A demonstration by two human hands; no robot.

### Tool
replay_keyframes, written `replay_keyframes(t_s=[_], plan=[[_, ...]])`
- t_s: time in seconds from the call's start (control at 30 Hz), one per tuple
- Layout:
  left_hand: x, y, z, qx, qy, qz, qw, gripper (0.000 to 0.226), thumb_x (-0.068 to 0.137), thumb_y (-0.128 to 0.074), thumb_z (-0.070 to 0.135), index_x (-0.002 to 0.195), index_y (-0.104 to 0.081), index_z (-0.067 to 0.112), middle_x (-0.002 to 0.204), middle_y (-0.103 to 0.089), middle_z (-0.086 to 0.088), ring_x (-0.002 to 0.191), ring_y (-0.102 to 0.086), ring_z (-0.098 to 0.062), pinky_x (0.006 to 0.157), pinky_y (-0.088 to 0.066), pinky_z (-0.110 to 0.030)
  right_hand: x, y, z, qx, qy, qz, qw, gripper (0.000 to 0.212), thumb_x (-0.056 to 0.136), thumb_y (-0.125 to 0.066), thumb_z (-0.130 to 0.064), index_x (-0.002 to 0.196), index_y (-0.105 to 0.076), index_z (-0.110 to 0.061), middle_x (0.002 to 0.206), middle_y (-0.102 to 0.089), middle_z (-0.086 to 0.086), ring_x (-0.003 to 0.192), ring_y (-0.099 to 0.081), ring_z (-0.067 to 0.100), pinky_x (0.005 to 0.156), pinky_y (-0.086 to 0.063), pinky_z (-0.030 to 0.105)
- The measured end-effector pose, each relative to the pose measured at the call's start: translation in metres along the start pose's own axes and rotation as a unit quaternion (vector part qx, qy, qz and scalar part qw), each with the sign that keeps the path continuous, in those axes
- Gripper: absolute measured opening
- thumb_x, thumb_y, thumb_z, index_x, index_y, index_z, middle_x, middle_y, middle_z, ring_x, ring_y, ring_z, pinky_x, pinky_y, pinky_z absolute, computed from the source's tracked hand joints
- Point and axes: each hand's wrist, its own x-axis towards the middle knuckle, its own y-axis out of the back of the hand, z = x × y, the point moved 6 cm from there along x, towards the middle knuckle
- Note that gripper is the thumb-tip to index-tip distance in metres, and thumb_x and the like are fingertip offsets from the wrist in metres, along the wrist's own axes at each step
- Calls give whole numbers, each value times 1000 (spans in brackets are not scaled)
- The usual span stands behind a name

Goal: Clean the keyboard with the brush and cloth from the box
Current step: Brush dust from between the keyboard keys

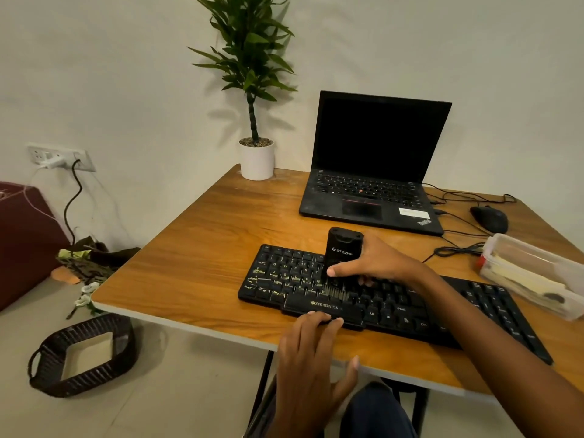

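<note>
Two grips are at the black Zebronics keyboard (395,305), which lies across the near part of the wooden table (205,254). Our right grip (379,263) clasps the black brush (343,248) upright, its bristles down on the keys just above the space bar. Our left grip (309,352) lies released, its straight fingers resting on the keyboard's front edge. The clear plastic box (531,270) sits just beside the keyboard's right end. We see a laptop (373,147) and a mouse (489,219) farther back.

The keyboard (410,306) at the desk's (205,248) near edge reads ZEBRONICS, the brush (343,251) STRIFF, and the laptop (373,197) ThinkPad.
</note>
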Motion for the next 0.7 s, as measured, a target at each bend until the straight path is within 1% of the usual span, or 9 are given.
replay_keyframes(t_s=[0.07,0.13,0.2,0.27,0.33,0.4,0.47,0.53,0.7], plan=[[7,3,-1,14,-2,8,1000,35,80,-49,49,108,-53,29,110,-50,8,104,-45,-7,88,-33,-26,2,4,1,-10,-1,28,1000,27,75,-77,-23,90,-54,-20,73,-63,1,48,-56,6,43,-46,18],[15,8,-4,14,-11,26,1000,26,82,-52,44,99,-59,27,100,-57,7,96,-48,-8,90,-28,-24,3,1,0,-12,5,16,1000,27,76,-76,-22,89,-53,-22,73,-62,0,48,-56,5,44,-46,18],[23,10,-7,4,-22,39,999,20,83,-54,37,89,-67,23,91,-61,7,88,-51,-8,89,-29,-24,2,-5,-3,-23,12,-19,999,26,76,-76,-21,87,-52,-24,72,-61,-1,48,-55,5,43,-45,18],[27,12,-7,-9,-32,47,998,19,85,-55,32,84,-69,20,86,-61,7,83,-51,-9,83,-33,-22,4,1,-4,-15,8,7,1000,27,76,-76,-20,86,-51,-25,72,-61,-2,48,-56,6,42,-44,17],[27,12,-7,-18,-41,58,997,17,85,-55,28,83,-70,18,84,-61,6,81,-48,-8,74,-35,-20,4,5,-6,-2,11,22,1000,28,76,-76,-19,85,-50,-25,71,-61,-2,50,-56,9,41,-44,18],[27,12,-7,-20,-50,68,996,17,85,-55,25,83,-70,17,83,-61,5,80,-48,-8,69,-35,-19,3,-4,-8,9,13,-33,999,28,77,-75,-16,88,-51,-26,71,-62,-3,48,-55,10,43,-45,20],[27,13,-7,-20,-48,72,996,17,85,-55,24,83,-70,17,84,-62,4,80,-49,-9,68,-36,-20,2,-9,-8,13,11,-54,998,29,77,-74,-15,89,-50,-27,71,-63,-3,45,-55,7,42,-45,19],[27,13,-8,-21,-45,72,996,18,86,-54,24,83,-71,17,84,-62,5,79,-50,-9,66,-37,-20,5,-5,-8,-3,14,-20,1000,29,78,-74,-19,90,-50,-29,75,-63,-3,44,-55,3,43,-45,19],[27,15,-9,-32,-44,67,996,18,86,-54,22,83,-72,18,83,-62,5,78,-51,-9,66,-35,-18,6,-8,-12,-11,26,-49,998,27,78,-74,-17,89,-51,-25,72,-62,-3,47,-56,6,42,-45,18]])
